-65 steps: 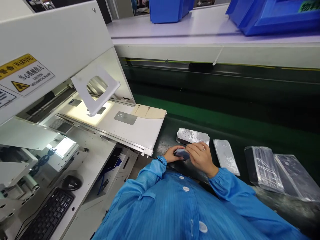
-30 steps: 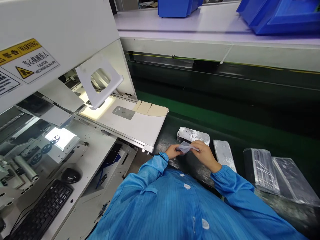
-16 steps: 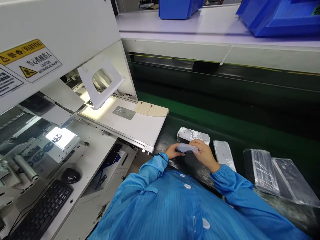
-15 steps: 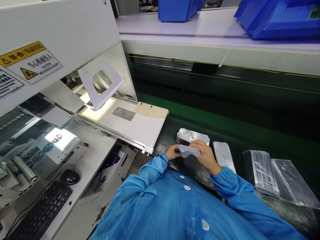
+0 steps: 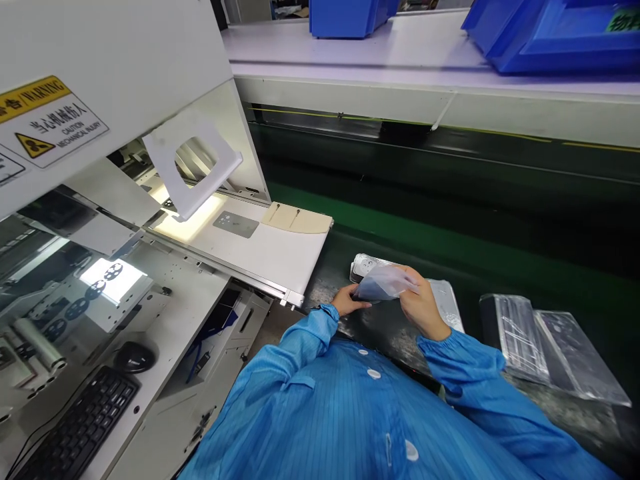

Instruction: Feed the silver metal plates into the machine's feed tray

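My left hand [image 5: 347, 301] is closed at the near end of a dark flat piece, most of which is hidden, so its kind does not show. A translucent film [image 5: 381, 283] rises over that piece, and my right hand [image 5: 423, 305] pinches the film's far right end. Just behind the film lies a stack of silvery plates with round holes [image 5: 363, 265], partly covered by it. To the right of my right hand is a plastic-wrapped flat pack [image 5: 447, 300], partly hidden by that hand.
Two wrapped packs, one dark-sided [image 5: 517, 337] and one flatter [image 5: 583, 357], lie farther right on the dark belt [image 5: 320, 287]. At left stands a machine with a white feed plate [image 5: 290, 257] holding a grey panel [image 5: 236, 225]. Blue bins [image 5: 345, 19] sit on the shelf above.
My right hand has moved right and slightly up with its end of the film, which now stretches wider. The left hand stays near the same spot. The view has shifted slightly.
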Demonstrator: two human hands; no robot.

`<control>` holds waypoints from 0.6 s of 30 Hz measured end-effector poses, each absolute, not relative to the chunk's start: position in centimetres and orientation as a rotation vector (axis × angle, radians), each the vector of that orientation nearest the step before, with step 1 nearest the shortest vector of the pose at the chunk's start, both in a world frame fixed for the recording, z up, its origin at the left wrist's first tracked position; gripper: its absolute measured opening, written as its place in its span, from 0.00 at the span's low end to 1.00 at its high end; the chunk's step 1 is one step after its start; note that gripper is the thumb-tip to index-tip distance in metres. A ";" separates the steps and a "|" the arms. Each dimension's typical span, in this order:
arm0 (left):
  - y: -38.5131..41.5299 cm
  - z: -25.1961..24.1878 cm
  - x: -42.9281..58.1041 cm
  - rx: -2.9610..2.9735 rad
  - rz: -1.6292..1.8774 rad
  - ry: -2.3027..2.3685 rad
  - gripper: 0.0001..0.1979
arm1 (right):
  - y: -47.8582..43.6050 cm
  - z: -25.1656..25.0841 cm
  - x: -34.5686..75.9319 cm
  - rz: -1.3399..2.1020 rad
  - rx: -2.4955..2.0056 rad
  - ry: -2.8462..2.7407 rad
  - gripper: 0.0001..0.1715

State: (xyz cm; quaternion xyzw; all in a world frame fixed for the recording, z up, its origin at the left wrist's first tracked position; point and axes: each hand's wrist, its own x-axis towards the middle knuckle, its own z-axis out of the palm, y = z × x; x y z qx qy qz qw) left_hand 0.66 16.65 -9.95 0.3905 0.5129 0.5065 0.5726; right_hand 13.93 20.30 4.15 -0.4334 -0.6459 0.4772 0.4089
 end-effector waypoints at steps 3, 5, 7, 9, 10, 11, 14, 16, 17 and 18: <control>17.0 -10.4 1.3 0.883 1.169 1.223 0.19 | 20.6 4.0 13.7 1.260 -1.092 -1.562 0.08; 17.2 -10.7 1.7 0.866 1.160 1.237 0.19 | 20.9 4.0 13.6 1.254 -1.094 -1.590 0.07; 17.3 -10.9 2.0 0.859 1.159 1.244 0.20 | 21.0 4.2 13.8 1.210 -1.113 -1.693 0.07; 17.3 -11.1 2.1 0.862 1.166 1.239 0.22 | 21.1 4.7 14.3 1.125 -1.127 -1.811 0.08; 17.3 -11.1 2.1 0.868 1.171 1.235 0.23 | 21.1 5.0 14.7 1.090 -1.112 -1.863 0.08; 17.3 -11.1 2.1 0.875 1.178 1.233 0.23 | 21.1 5.2 15.0 1.073 -1.083 -1.917 0.09; 17.1 -11.0 1.8 0.900 1.191 1.242 0.25 | 21.1 5.1 15.8 1.057 -1.040 -2.053 0.07; 17.0 -10.8 1.7 0.916 1.192 1.253 0.25 | 21.1 4.6 16.1 1.018 -1.086 -2.056 0.08; 17.0 -10.8 1.7 0.922 1.190 1.257 0.25 | 21.1 4.3 16.2 1.006 -1.096 -2.045 0.09; 16.9 -10.7 1.7 0.928 1.189 1.260 0.25 | 21.1 4.1 16.2 1.000 -1.098 -2.039 0.09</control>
